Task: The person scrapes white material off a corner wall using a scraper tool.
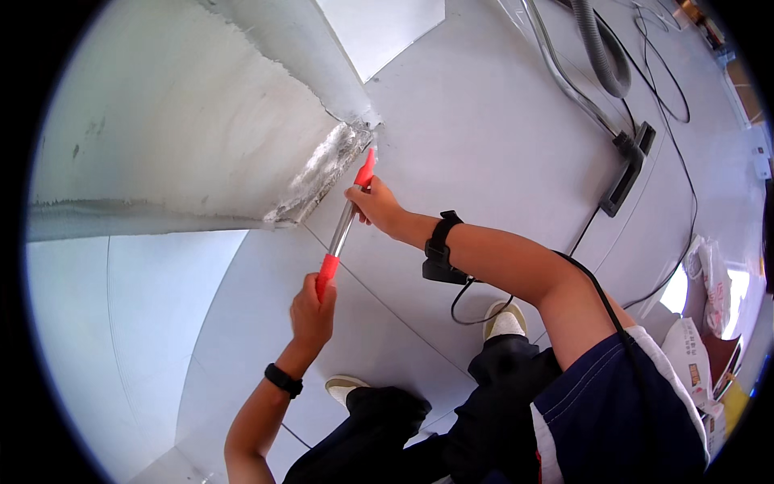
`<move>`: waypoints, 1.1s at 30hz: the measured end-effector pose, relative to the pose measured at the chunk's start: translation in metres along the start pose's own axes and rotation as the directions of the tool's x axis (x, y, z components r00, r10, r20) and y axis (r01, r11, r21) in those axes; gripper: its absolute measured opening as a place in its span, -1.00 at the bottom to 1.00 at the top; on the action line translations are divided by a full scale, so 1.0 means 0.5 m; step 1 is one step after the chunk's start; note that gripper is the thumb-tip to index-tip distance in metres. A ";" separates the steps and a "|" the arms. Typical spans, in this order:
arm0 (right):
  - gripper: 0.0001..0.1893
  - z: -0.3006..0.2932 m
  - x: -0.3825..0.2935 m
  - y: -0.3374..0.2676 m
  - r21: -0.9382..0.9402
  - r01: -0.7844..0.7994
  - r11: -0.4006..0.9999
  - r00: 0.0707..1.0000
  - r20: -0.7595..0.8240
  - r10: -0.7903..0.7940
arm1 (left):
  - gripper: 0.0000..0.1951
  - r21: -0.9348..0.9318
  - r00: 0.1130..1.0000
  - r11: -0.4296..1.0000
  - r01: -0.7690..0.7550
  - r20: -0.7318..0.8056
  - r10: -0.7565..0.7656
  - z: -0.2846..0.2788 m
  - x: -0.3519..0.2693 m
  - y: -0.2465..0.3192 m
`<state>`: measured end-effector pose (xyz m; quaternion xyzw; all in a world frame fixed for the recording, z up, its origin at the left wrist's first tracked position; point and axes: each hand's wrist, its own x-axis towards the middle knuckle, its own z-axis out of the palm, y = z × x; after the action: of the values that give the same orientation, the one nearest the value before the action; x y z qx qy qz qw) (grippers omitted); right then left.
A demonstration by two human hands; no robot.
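Both my hands hold a long-handled scraper (344, 227) with a metal tube, a red grip and a red head. My left hand (312, 314) wraps around the red grip at the lower end. Farther up, my right hand (378, 206) grasps the tool where the tube meets the red head. The head's tip sits close beside the foot of a wall end (199, 121); whether it touches is unclear. Crumbled, whitish plaster (326, 166) lines the wall's lower edge, where it meets the grey tiled floor (484, 121).
At the upper right, a vacuum floor nozzle (629, 172) rests on the floor with its metal tube (556, 66) and grey hose (604, 54). A black cord (686, 163) trails across the tiles. Printed bags (689, 357) stand at the right. My shoes (507, 317) are below.
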<state>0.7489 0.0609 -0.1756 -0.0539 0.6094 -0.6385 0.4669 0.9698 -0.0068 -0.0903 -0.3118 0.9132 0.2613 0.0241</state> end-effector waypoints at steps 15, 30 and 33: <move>-0.81 -0.043 0.051 -0.043 0.332 -0.032 0.943 0.999 0.025 0.025 | -0.66 -0.412 0.962 0.896 0.167 0.267 -0.057 0.115 0.061 -0.001; -0.67 -0.010 0.043 -0.059 0.244 -0.124 0.962 0.935 0.353 0.031 | -0.69 0.341 0.994 0.940 0.023 0.090 -0.057 -0.062 0.049 0.032; -0.73 0.023 0.082 -0.062 0.352 -0.101 0.931 0.967 0.255 0.009 | -0.70 0.469 0.999 0.883 -0.008 0.044 -0.014 -0.061 0.103 0.059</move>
<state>0.7166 0.0200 -0.1674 -0.0294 0.4193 -0.7146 0.5592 0.9149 -0.0307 -0.0612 -0.2919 0.9480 0.0397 0.1202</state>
